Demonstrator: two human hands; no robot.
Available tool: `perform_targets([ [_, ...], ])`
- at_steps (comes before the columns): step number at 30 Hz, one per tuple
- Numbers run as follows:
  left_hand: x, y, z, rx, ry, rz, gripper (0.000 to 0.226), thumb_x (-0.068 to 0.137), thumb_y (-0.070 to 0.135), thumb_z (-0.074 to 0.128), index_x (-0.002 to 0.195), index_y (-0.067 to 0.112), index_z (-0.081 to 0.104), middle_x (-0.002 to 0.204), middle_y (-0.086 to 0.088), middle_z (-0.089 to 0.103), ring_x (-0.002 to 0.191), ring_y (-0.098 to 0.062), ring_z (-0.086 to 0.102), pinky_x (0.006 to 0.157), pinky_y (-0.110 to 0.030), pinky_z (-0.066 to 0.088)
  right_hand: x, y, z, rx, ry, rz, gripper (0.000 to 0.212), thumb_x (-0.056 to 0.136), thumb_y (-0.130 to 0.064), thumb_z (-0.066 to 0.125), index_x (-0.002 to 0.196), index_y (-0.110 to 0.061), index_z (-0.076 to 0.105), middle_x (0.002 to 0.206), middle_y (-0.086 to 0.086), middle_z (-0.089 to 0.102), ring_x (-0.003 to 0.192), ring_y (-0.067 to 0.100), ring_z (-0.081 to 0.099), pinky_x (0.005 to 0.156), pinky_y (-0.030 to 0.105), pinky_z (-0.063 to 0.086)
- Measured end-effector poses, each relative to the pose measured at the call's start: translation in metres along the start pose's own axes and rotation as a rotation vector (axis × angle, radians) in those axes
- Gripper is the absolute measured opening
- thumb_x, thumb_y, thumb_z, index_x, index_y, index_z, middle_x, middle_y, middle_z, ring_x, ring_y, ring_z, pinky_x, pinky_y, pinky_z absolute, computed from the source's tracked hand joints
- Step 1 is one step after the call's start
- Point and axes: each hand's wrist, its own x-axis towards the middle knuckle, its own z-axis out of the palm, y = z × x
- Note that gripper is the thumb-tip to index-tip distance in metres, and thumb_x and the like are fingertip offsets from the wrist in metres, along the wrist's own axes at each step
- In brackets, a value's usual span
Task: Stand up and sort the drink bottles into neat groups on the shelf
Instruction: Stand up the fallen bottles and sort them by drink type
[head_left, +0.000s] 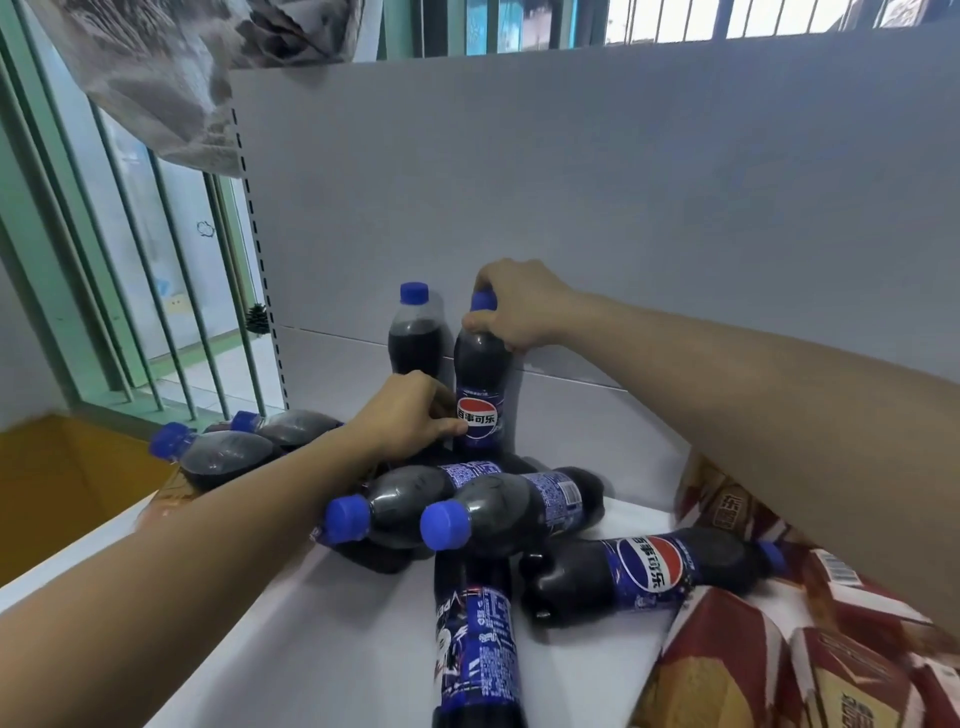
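Right hand: right hand (519, 306) has its fingers curled round the neck of an upright cola bottle (480, 384), just under its blue cap, near the back edge of the shelf (322, 623).
Left hand: left hand (410, 410) rests against the lower body of that same bottle at label height, fingers bent round its left side; it looks to be steadying the bottle, though how firm the hold is cannot be told.
Standing so far: a second upright bottle (415, 332) stands just beside the held one, to its left and a little nearer the back panel (623, 208). These two are the only ones on their bases.
Still lying down: two bottles near the left edge (228, 457), caps pointing left; two stacked bottles mid-shelf (467, 504), caps toward the front; one lying bottle (639, 571) with its logo up, cap pointing right; one front bottle (478, 639) running toward the front edge, its cap end hidden.
Other stock: red and tan cartons (779, 649) piled at the right front corner, partly under the right forearm.
Progress: early, by my judgement. A row has begun at the back with two bottles; at least six remain to be stood up and lined beside them.
Next likely need: settle the held bottle flush against its neighbour before letting go.
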Motion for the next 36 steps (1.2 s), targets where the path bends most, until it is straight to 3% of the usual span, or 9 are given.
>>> perform_targets([
  [5, -0.008, 0.009, -0.027, 0.093, -0.076, 0.049, 0.029, 0.095, 0.033, 0.068, 0.117, 0.014, 0.074, 0.108, 0.0, 0.077, 0.089, -0.008, 0.07, 0.077, -0.018, 0.052, -0.004, 0.001, 0.003, -0.014, 0.053, -0.002, 0.046, 0.093, -0.043, 0.07, 0.127, -0.017, 0.055, 0.125, 0.008, 0.061, 0.096, 0.023, 0.055, 0.079, 0.032, 0.042],
  [9, -0.025, 0.035, -0.054, 0.305, -0.169, 0.074, 0.034, 0.101, 0.044, 0.055, 0.091, 0.017, 0.073, 0.084, 0.0, 0.075, 0.072, -0.012, 0.068, 0.074, -0.033, 0.057, -0.032, 0.007, -0.03, 0.009, -0.029, -0.004, 0.049, 0.094, -0.052, 0.064, 0.129, -0.021, 0.048, 0.096, 0.005, 0.061, 0.077, 0.023, 0.062, 0.067, 0.032, 0.051],
  [13, -0.05, 0.103, -0.069, 0.423, -0.157, 0.139, 0.048, 0.104, 0.052, 0.039, 0.078, 0.018, 0.062, 0.072, 0.0, 0.065, 0.07, -0.02, 0.062, 0.071, -0.037, 0.05, -0.092, 0.029, -0.093, -0.225, -0.042, -0.07, 0.041, 0.097, -0.053, 0.057, 0.124, -0.022, 0.059, 0.11, -0.002, 0.061, 0.092, 0.02, 0.056, 0.083, 0.03, 0.041],
  [16, -0.065, 0.175, -0.053, 0.416, -0.242, 0.302, 0.046, 0.103, 0.056, 0.038, 0.092, 0.022, 0.067, 0.086, 0.003, 0.068, 0.08, -0.017, 0.063, 0.08, -0.038, 0.052, -0.154, 0.059, -0.137, -0.332, -0.123, -0.016, 0.036, 0.094, -0.054, 0.061, 0.119, -0.028, 0.064, 0.105, -0.007, 0.063, 0.094, 0.017, 0.058, 0.081, 0.029, 0.039],
  [18, -0.07, 0.226, -0.029, 0.395, -0.268, 0.447, 0.047, 0.102, 0.058, 0.037, 0.103, 0.023, 0.069, 0.099, 0.002, 0.072, 0.088, -0.017, 0.065, 0.085, -0.04, 0.054, -0.199, 0.082, -0.16, -0.299, -0.171, 0.05, 0.034, 0.094, -0.053, 0.062, 0.119, -0.029, 0.064, 0.107, -0.008, 0.065, 0.094, 0.015, 0.063, 0.078, 0.033, 0.049],
  [20, -0.073, 0.276, 0.001, 0.338, -0.287, 0.592, 0.048, 0.101, 0.06, 0.036, 0.101, 0.025, 0.068, 0.098, 0.005, 0.071, 0.086, -0.013, 0.065, 0.082, -0.039, 0.054, -0.244, 0.106, -0.179, -0.229, -0.201, 0.125, 0.033, 0.095, -0.051, 0.062, 0.12, -0.029, 0.063, 0.111, -0.005, 0.066, 0.096, 0.015, 0.066, 0.078, 0.036, 0.061],
  [24, -0.087, 0.371, 0.054, 0.226, -0.272, 0.807, 0.042, 0.1, 0.063, 0.037, 0.11, 0.033, 0.063, 0.102, 0.011, 0.065, 0.089, -0.008, 0.062, 0.078, -0.035, 0.051, -0.334, 0.15, -0.22, -0.22, -0.209, 0.241, 0.032, 0.095, -0.052, 0.06, 0.121, -0.033, 0.06, 0.114, -0.008, 0.064, 0.102, 0.015, 0.064, 0.085, 0.039, 0.06],
  [32, -0.129, 0.512, 0.139, 0.148, -0.398, 0.887, 0.056, 0.1, 0.065, 0.037, 0.137, 0.028, 0.055, 0.133, 0.004, 0.062, 0.118, -0.014, 0.058, 0.104, -0.041, 0.049, -0.487, 0.206, -0.28, -0.354, -0.219, 0.378, 0.031, 0.095, -0.053, 0.059, 0.122, -0.037, 0.057, 0.11, -0.016, 0.063, 0.102, 0.008, 0.062, 0.081, 0.029, 0.047],
  [36, -0.158, 0.575, 0.181, -0.053, -0.472, 0.774, 0.082, 0.094, 0.06, 0.058, 0.159, 0.022, 0.026, 0.154, 0.001, 0.047, 0.135, -0.015, 0.049, 0.113, -0.036, 0.041, -0.546, 0.239, -0.291, -0.473, -0.165, 0.387, 0.04, 0.094, -0.058, 0.054, 0.125, -0.033, 0.056, 0.113, -0.009, 0.06, 0.103, 0.013, 0.059, 0.087, 0.034, 0.048],
])
